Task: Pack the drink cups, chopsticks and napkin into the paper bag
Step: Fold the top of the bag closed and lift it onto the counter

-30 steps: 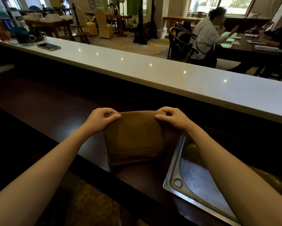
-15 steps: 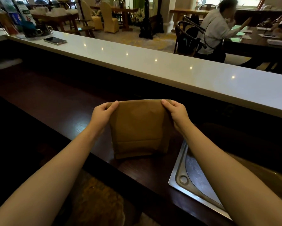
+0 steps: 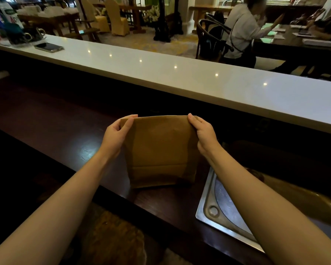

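A brown paper bag (image 3: 160, 150) stands upright on the dark wooden counter (image 3: 65, 138), its folded base resting on the wood. My left hand (image 3: 115, 135) pinches the bag's top left corner. My right hand (image 3: 203, 133) pinches its top right corner. The bag's mouth looks flat and closed between the two hands. Drink cups, chopsticks and a napkin are not in view.
A steel sink (image 3: 224, 203) lies just right of the bag. A raised white bar top (image 3: 199, 81) runs across behind, with a phone (image 3: 48, 47), dark cups (image 3: 26, 36) and bottles at its far left. A person (image 3: 241, 29) sits at a table beyond.
Both hands raised the bag from a tilted, partly lying position to upright, gripping its top corners. The view shifted slightly as well.
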